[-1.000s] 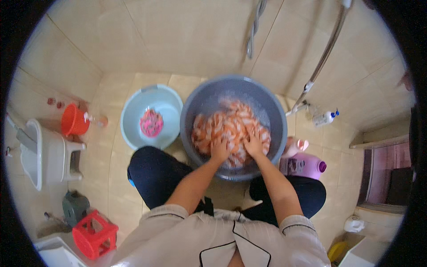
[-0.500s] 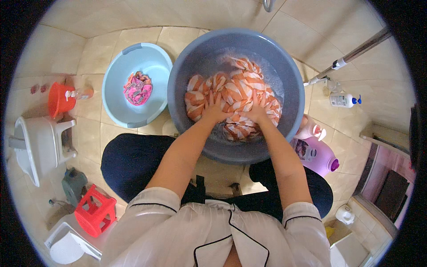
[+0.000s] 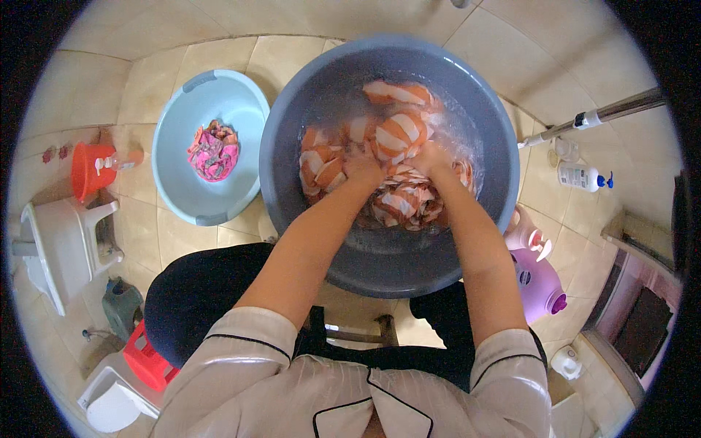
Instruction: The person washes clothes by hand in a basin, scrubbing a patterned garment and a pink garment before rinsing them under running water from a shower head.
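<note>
A large grey-blue basin (image 3: 279, 204) of water stands in front of me, with an orange-and-white striped cloth (image 3: 399, 136) bunched inside, partly under the surface. Both of my hands are pushed down into it. My left hand (image 3: 362, 166) presses into the left part of the cloth, and my right hand (image 3: 432, 158) into the right part. Part of the cloth bulges up between them in a rounded lump. Water and folds hide the fingers of both hands.
At left a light blue basin (image 3: 169, 153) holds a small pink patterned cloth (image 3: 213, 152). A purple jug (image 3: 537, 285), a pink pump bottle (image 3: 522, 232) and a white pump bottle (image 3: 580, 176) stand at right, near a metal pole (image 3: 621, 109). Stools, one red (image 3: 142, 358), stand at left.
Both hands have sunk deeper into the water and cloth. The cloth has bunched up more between them, and its far end now floats apart. The view has shifted slightly.
</note>
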Tool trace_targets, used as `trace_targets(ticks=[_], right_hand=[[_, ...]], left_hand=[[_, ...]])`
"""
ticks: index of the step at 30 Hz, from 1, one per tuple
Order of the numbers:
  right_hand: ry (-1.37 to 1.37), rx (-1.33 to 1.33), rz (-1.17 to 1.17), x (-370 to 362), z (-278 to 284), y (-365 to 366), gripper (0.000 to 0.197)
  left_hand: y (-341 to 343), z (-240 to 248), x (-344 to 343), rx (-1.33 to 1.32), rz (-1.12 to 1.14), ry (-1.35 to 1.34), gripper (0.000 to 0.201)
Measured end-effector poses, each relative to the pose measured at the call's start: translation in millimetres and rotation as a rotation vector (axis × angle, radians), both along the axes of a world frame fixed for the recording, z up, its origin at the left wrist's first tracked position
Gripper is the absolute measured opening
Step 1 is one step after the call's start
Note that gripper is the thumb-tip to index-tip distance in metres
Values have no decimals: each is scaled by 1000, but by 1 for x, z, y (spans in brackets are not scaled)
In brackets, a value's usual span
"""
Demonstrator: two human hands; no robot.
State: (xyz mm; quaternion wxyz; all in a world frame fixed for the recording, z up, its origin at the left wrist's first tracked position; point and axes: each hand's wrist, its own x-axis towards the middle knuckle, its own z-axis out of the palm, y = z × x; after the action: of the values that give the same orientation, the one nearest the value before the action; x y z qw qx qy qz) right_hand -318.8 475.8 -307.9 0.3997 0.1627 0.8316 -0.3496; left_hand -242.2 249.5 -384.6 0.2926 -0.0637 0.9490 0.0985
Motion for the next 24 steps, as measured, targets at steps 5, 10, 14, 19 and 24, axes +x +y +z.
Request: trace_targets(ticks=[5, 10, 14, 19, 24], right_hand=[[193, 24, -90, 20, 40, -8, 58], [313, 35, -227, 113, 103, -4, 60], [324, 28, -285, 202, 163, -1, 62], [305, -20, -223, 307, 244, -28, 65], [225, -94, -93, 419, 301, -77, 67]], left_hand=[[-39, 25, -20, 248, 143, 5, 132], [-77, 88, 37, 551, 196, -34, 126], [-89, 149, 116, 702, 195, -79, 122], [-97, 224, 211, 754, 200, -39, 116], [-115, 281, 300, 726, 253, 39, 111]])
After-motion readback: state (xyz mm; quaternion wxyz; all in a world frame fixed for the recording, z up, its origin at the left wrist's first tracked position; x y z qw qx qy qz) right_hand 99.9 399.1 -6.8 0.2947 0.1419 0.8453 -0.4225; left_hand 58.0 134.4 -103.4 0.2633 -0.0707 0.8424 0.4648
